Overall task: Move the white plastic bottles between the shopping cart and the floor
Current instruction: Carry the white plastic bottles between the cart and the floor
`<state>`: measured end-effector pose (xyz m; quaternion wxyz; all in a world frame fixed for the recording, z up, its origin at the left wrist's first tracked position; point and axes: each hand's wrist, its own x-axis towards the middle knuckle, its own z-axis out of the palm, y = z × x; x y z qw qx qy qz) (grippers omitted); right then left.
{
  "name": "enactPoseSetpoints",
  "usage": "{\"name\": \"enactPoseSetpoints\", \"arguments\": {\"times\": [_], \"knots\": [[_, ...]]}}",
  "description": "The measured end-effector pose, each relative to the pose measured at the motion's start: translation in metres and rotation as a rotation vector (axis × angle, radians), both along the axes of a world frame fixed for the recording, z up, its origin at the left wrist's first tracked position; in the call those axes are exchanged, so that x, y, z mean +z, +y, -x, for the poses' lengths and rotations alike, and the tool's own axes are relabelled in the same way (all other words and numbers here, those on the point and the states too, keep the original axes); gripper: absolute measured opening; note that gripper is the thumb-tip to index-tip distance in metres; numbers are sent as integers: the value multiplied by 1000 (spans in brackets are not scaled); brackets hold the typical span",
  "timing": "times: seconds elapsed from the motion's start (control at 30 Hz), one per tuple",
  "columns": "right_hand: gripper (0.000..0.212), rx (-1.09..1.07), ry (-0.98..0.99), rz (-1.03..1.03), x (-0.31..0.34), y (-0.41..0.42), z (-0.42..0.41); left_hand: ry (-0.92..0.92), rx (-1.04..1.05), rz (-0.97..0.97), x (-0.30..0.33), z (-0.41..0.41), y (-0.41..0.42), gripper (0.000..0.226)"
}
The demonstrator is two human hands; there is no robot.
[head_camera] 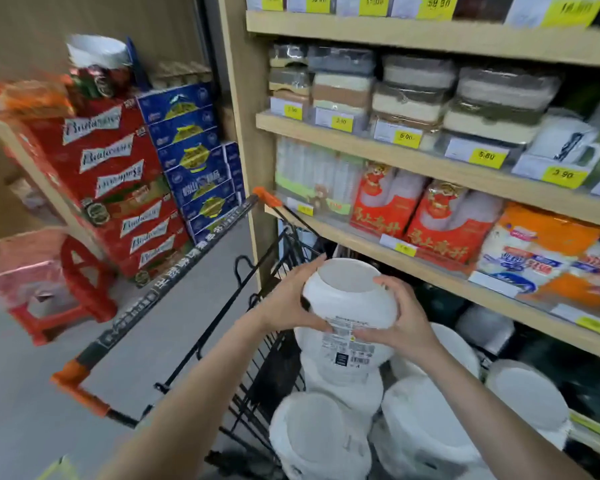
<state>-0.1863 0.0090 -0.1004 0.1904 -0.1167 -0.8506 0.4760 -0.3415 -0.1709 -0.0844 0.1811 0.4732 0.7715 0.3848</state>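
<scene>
Two hands on one white bottle [349, 299], held up over the shopping cart [257, 306] basket, right of centre. Left hand [288, 303] wraps the bottle's left shoulder, fingers curled round toward the far side, thumb on the near face by the label. Right hand [400, 317] grips the right shoulder, fingers over the top edge, thumb low near the label. Both grips firm, nothing else held.

More white bottles [423, 420] packed below it in the basket, at least four, near and right; some blurred. Held one sits above them, can't tell if its base touches the one beneath. None seen on the floor [32, 393].

Handling, judged: wide-bodied plastic tub, smooth and rounded, likely slippery; weight unclear, lid or open mouth on top can't tell. Walls probably stiff enough for a squeeze. Too broad for one hand, so two-hand hold at the shoulders, just under the neck, looks right; palms flat on the sides would slip.

Shelves [430, 174] with packaged goods far right, red and blue cartons [136, 174] stacked far left, red stool [66, 289] left.
</scene>
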Motion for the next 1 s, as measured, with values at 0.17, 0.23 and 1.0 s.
{"name": "enactPoseSetpoints", "arguments": {"times": [0.17,0.23,1.0], "knots": [[79,-67,1,-139,-13,35,37,53,-60,118,-9,48,51,126],[78,-86,-29,-163,-24,48,50,51,-57,136,-20,63,67,130],[78,-139,-218,-229,-51,49,40,75,-166,231,-71,92,82,124]]}}
